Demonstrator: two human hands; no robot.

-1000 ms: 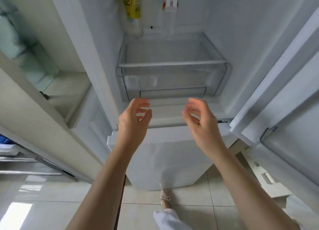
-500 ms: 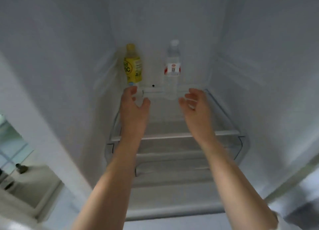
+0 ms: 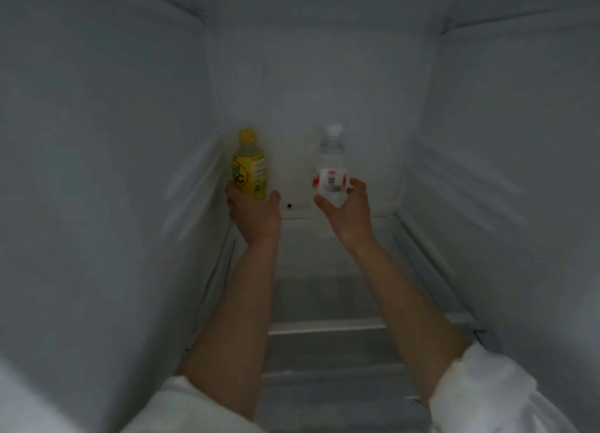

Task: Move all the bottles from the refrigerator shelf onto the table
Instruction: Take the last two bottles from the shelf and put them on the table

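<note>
Two bottles stand at the back of the refrigerator shelf. The yellow bottle, with a yellow cap, is on the left. The clear water bottle, with a red and white label, is on the right. My left hand wraps the lower part of the yellow bottle, fingers on its left side and thumb on its right, hiding its base. My right hand is spread around the base of the water bottle, thumb to its left and fingers just to its right, not closed on it.
The dim white refrigerator walls close in on both sides and at the back. A white front rail crosses below my forearms, with a lower shelf beneath it. White sleeves show at the bottom corners.
The view has moved deeper into the refrigerator. Both hands reached forward from the shelf front to the bottles. The left hand took hold of the yellow bottle and the right reached the water bottle.
</note>
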